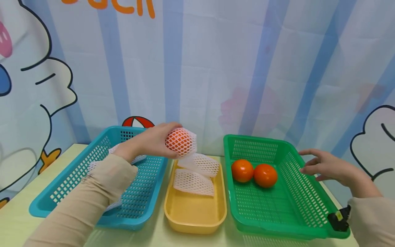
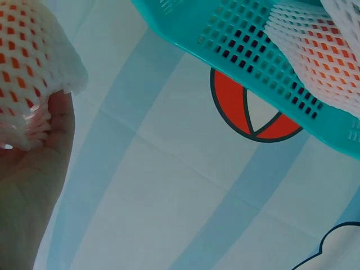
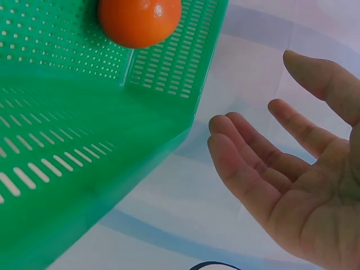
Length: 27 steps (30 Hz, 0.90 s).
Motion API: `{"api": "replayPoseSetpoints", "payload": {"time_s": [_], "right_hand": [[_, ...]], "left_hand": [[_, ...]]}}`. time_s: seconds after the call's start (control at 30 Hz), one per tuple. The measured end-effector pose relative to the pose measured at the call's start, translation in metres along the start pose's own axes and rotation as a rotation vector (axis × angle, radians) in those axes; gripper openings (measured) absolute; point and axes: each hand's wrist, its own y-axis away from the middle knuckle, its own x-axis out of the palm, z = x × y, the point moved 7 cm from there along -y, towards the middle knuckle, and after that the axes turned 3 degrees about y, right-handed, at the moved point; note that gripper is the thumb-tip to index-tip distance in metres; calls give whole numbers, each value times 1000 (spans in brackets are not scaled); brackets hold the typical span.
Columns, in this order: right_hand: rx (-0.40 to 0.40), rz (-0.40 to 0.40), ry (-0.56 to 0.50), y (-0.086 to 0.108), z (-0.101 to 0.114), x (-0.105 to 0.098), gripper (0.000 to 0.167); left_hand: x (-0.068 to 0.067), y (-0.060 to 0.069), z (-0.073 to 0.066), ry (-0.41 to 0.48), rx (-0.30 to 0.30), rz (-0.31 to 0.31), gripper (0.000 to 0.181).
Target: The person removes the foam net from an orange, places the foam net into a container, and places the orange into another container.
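My left hand (image 1: 155, 141) grips a round orange-red fruit (image 1: 179, 141) in a white foam net sleeve (image 2: 34, 62), held above the back of the yellow tray (image 1: 195, 212). Loose foam net sleeves (image 1: 193, 181) lie in that tray. The right hand (image 1: 331, 168) hovers beside the right wall of the green basket (image 1: 305, 223), holding nothing, fingers loosely bent and spread. Inside the green basket, two bare orange-red fruits (image 1: 265, 175) sit side by side near its left wall. Net-wrapped fruit (image 2: 326, 62) is in the blue basket (image 1: 142, 219), partly hidden by my left arm.
Left to right, the blue basket, yellow tray and green basket stand close together on a pale yellow table (image 1: 15, 219). Right behind them hangs a striped cartoon curtain (image 1: 197, 85). A black strap piece (image 1: 339, 218) is at my right wrist, by the green basket's front corner.
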Motion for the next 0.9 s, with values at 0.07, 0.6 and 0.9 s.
{"api": "replayPoseSetpoints", "payload": {"time_s": [0.07,0.6,0.9], "right_hand": [[-12,-3,-2,-2,1,1,76],[-77,-31,-25,-8,15,7,74],[-69,-47,-23,-12,21,10,74]], "left_hand": [[1,-1,-2,3,0,-1,79],[12,-13,-16,30,45,3,77],[15,-16,-20,37,53,-5,78]]}}
